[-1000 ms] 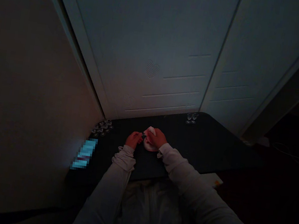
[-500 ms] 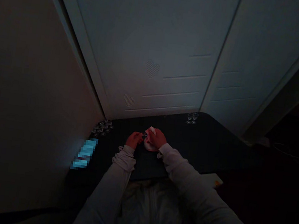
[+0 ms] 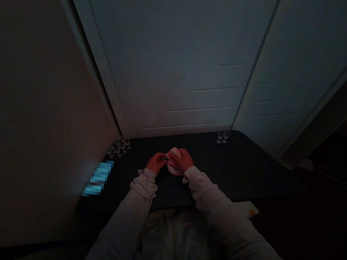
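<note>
Over the dark table (image 3: 232,168), my left hand (image 3: 155,162) is closed, its fingertips pinching a small stemmed glass (image 3: 165,159) that is mostly hidden by the fingers. My right hand (image 3: 183,160) grips a pinkish-white cloth (image 3: 174,170), which hangs in folds below the fingers and meets the glass. Both hands are close together, almost touching. The dim light blurs the finer detail of the fingers.
Several small stemmed glasses (image 3: 119,148) are grouped at the table's far left corner. Two more glasses (image 3: 223,137) stand at the back edge. A glowing, pixelated screen (image 3: 98,178) lies at the left. A pale object (image 3: 246,208) sits by the front edge.
My right hand and the cloth have shifted slightly against the glass, and the cloth's top edge lies differently. My left hand keeps its place with a small turn of the fingers.
</note>
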`<state>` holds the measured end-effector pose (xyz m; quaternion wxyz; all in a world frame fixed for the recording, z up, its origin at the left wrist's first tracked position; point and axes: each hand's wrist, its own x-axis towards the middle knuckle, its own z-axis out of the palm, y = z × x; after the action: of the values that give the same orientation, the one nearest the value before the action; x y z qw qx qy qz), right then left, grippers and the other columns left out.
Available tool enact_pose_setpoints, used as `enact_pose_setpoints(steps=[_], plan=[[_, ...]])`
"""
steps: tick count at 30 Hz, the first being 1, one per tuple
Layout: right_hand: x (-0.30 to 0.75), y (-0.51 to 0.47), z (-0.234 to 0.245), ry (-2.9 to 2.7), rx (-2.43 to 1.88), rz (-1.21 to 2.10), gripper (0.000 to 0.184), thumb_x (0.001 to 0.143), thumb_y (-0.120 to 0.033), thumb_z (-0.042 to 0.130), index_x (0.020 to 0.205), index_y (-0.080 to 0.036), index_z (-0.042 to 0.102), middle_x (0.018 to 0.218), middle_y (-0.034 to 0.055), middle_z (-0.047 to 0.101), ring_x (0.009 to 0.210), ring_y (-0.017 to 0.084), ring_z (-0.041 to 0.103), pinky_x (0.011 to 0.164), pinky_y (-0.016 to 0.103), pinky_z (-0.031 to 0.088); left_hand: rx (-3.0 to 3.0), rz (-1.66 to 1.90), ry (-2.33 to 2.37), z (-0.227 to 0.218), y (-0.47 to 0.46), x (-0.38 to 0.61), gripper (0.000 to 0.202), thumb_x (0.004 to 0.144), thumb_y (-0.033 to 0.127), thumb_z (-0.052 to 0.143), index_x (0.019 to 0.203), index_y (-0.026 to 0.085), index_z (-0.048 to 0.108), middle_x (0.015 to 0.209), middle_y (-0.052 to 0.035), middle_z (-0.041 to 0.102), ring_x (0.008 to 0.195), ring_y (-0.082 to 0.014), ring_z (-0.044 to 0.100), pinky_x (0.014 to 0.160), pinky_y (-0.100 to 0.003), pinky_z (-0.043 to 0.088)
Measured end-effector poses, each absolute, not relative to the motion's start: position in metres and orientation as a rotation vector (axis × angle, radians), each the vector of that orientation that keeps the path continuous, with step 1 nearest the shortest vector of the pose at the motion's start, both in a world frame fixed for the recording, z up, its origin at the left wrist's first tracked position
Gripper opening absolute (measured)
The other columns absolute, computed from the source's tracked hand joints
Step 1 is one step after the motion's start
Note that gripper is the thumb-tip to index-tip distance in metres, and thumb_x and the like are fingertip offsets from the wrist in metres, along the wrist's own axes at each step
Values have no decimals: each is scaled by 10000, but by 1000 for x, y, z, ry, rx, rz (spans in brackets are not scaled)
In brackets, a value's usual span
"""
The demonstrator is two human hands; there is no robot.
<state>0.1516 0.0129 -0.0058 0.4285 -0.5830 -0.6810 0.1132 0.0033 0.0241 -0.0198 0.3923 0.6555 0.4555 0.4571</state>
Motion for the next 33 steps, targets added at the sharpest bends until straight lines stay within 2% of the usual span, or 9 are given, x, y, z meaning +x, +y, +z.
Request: enact_pose_setpoints(steps=[7, 12, 19, 26, 29, 33], plan=[[151, 8, 1, -1759, -1356, 372, 325, 755, -358, 305, 742, -158, 561, 638, 9, 517, 645, 90, 442, 587, 179, 290, 1677, 1164, 1166, -21, 25, 3, 265, 526, 225, 587, 771, 149, 517, 752, -25, 558, 626, -93, 506, 632, -255, 393], [152, 10, 0, -1740, -1337, 373, 313, 741, -364, 331, 727, -150, 558, 654, 15, 515, 661, 95, 441, 587, 182, 295, 1647, 1158, 1175, -24, 27, 1, 332, 522, 245, 593, 831, 151, 517, 769, -32, 564, 582, -85, 500, 593, -248, 399], [153, 14, -7, -1686, -1412, 377, 287, 632, -416, 473, 661, -134, 515, 655, 14, 486, 624, 93, 427, 561, 190, 311, 1613, 1148, 1121, -22, 25, 2, 356, 511, 230, 601, 846, 148, 512, 839, -49, 562, 563, -72, 498, 591, -242, 404], [152, 9, 0, -1665, -1383, 434, 282, 721, -352, 355, 709, -148, 549, 671, 24, 539, 671, 102, 465, 589, 188, 308, 1529, 1156, 1115, -20, 25, 3, 387, 492, 236, 620, 850, 142, 509, 848, -61, 559, 608, -85, 517, 609, -250, 413], [151, 5, 4, -1644, -1368, 456, 297, 731, -346, 336, 723, -146, 555, 662, 25, 550, 676, 106, 473, 589, 189, 313, 1463, 1165, 1130, -18, 24, 4, 416, 484, 264, 626, 860, 140, 498, 815, -58, 564, 583, -86, 514, 560, -243, 418], [151, 1, 10, -1638, -1345, 481, 304, 734, -343, 328, 726, -143, 556, 648, 24, 550, 682, 111, 474, 597, 195, 322, 1424, 1131, 1139, -13, 21, 7, 428, 519, 331, 594, 876, 128, 475, 652, -23, 561, 474, -69, 481, 468, -224, 398]])
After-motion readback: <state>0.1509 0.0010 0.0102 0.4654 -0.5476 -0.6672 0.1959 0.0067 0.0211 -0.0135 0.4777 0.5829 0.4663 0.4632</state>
